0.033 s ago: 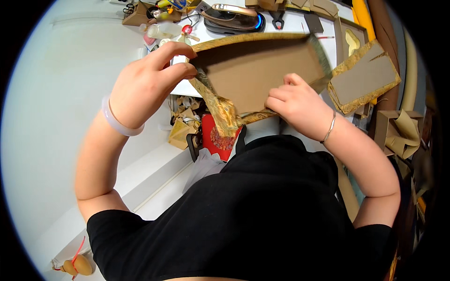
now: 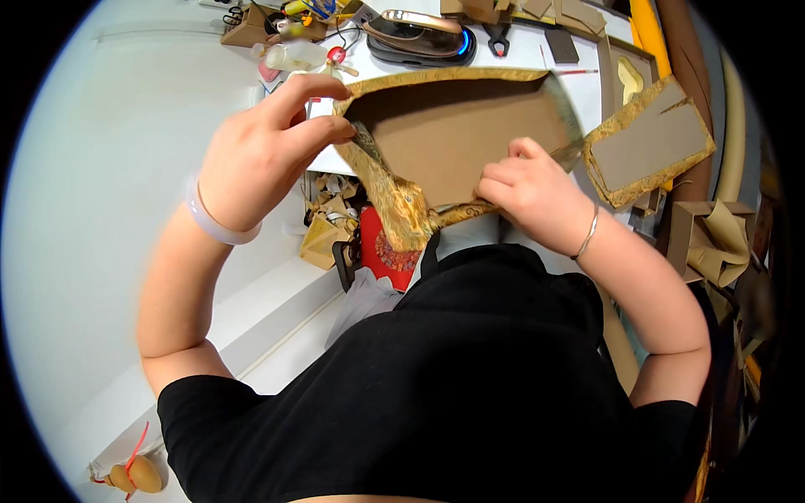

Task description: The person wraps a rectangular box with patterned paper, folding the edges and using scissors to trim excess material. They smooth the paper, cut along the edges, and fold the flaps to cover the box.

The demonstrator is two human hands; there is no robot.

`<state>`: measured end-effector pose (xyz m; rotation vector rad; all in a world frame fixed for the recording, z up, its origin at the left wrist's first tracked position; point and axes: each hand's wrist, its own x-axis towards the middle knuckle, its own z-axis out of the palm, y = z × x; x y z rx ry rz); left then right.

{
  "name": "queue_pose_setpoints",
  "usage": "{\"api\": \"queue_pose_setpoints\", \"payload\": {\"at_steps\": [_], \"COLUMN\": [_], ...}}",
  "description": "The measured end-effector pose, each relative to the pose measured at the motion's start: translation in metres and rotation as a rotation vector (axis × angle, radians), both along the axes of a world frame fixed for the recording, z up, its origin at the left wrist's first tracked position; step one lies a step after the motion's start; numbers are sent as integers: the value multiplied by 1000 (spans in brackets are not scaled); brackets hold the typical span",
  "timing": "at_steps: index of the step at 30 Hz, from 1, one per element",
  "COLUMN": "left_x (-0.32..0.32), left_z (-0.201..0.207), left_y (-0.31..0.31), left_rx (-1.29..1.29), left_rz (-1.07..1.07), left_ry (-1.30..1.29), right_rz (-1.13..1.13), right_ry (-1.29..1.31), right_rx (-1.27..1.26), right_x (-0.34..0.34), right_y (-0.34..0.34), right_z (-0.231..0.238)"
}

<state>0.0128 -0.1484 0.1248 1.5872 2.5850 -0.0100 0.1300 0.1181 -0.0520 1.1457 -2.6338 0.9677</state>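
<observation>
Between my two hands is a shallow cardboard box (image 2: 453,138), its bare brown inside facing up and gold patterned covering wrapped over its walls. My left hand (image 2: 268,155) pinches the left wall near its far corner, thumb and fingers closed around the rim. On the near wall, toward the right, my right hand (image 2: 537,197) grips with curled fingers; its thumb is hidden. A loose flap of the gold covering (image 2: 398,214) hangs from the near left corner. The box is held above the front edge of the white table (image 2: 579,88).
An iron (image 2: 419,38) rests on its lit base at the far side. A gold-edged cardboard panel (image 2: 650,151) lies at the right, beside a cardboard tray (image 2: 616,75). Brown box pieces (image 2: 713,239) stand lower right. Scraps (image 2: 331,210) fill a spot below the table's left.
The box's far rim has dipped slightly toward me. Both hands keep their grip in nearly the same places.
</observation>
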Motion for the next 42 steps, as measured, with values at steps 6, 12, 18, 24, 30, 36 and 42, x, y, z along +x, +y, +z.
{"api": "queue_pose_setpoints", "payload": {"at_steps": [6,12,18,24,30,36,42], "left_x": [17,31,29,24,29,29,27], "left_z": [-29,-86,-114,-101,-103,-103,-102], "left_y": [-13,-10,13,30,12,0,-9], "left_rx": [509,232,169,123,101,97,104], "left_rz": [150,289,284,163,189,217,236], "left_ry": [57,175,57,113,49,44,35], "right_rz": [-45,-293,-321,-283,-133,-212,-312], "right_ry": [-181,-240,-268,-345,-1075,-1200,-1197], "right_rx": [-370,-581,-640,-586,-1143,-1009,-1001], "right_x": [4,-7,-4,1,-2,-47,-45], "right_y": [-28,-72,-80,-71,-47,-58,-65], "right_z": [-32,-108,-127,-123,-85,-38,-30]}}
